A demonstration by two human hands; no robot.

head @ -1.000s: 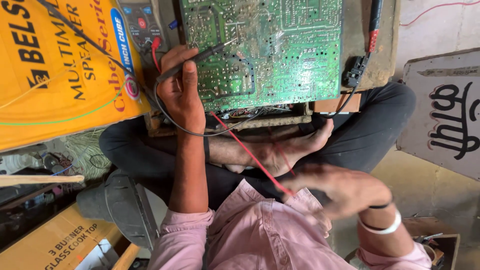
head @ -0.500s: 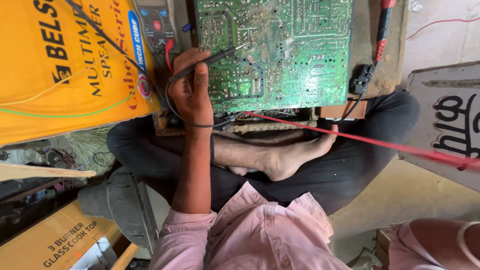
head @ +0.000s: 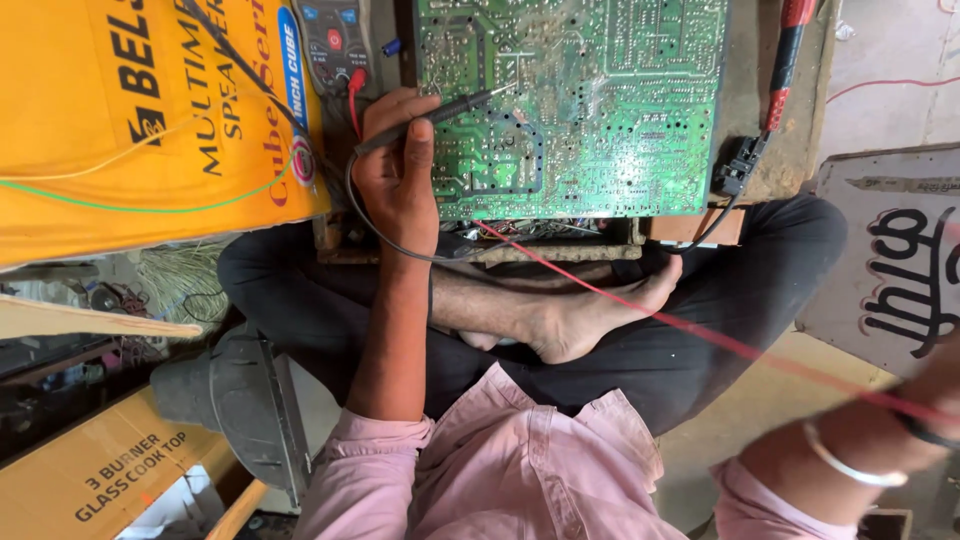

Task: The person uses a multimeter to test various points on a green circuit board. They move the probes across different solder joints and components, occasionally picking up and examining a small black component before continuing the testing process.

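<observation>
The left hand (head: 398, 170) is closed around a black probe (head: 440, 112), gripped like a pen, its tip resting on the green circuit board (head: 590, 110) near the board's 9 o'clock edge. The board lies flat on a low wooden desk (head: 770, 150) at 12 o'clock, above the person's crossed legs and bare foot (head: 580, 320). A meter (head: 335, 40) sits just beside the board at 11 o'clock, with a red plug (head: 355, 85) and a black lead looping under the left wrist. A yellow box (head: 130, 120) fills the 10 o'clock area. The right hand (head: 935, 395) is blurred at the 4 o'clock edge; whether it is closed cannot be told, though a taut red wire (head: 640, 310) runs from under the board toward it. A red probe (head: 790, 50) lies at 1 o'clock on the desk.
</observation>
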